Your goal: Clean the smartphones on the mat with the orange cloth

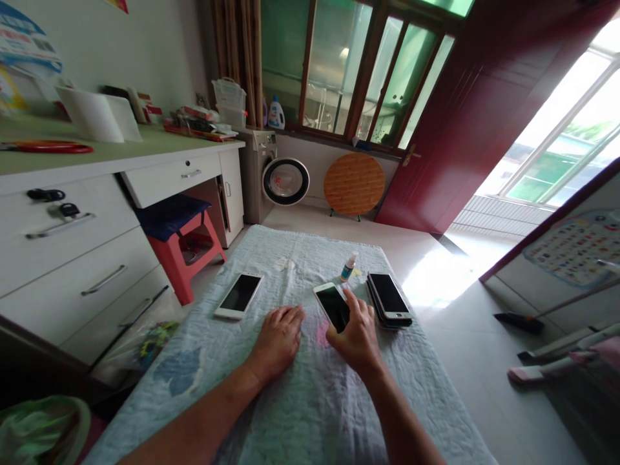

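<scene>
My right hand [357, 336] grips a white smartphone [331, 302] by its edges, thumb at the near left and fingers along the right. Its dark screen faces up; the hand hides its near end. I cannot tell whether the phone is lifted off the cloth. My left hand [278, 339] lies flat, palm down, on the pale quilted cloth [290, 413], fingers extended and holding nothing. To its upper left lies another white smartphone [239, 296], screen up. Right of my right hand is a small stack of phones [389, 298], a white-framed one on top. A small spray bottle [348, 266] stands beyond the held phone.
A desk [179, 145] with drawers runs along the left, a red stool [186, 248] beside it. Farther back are a washing machine [256, 181] with its door open, a round wooden board [353, 184] and a red door [465, 116]. A broom [520, 321] lies right.
</scene>
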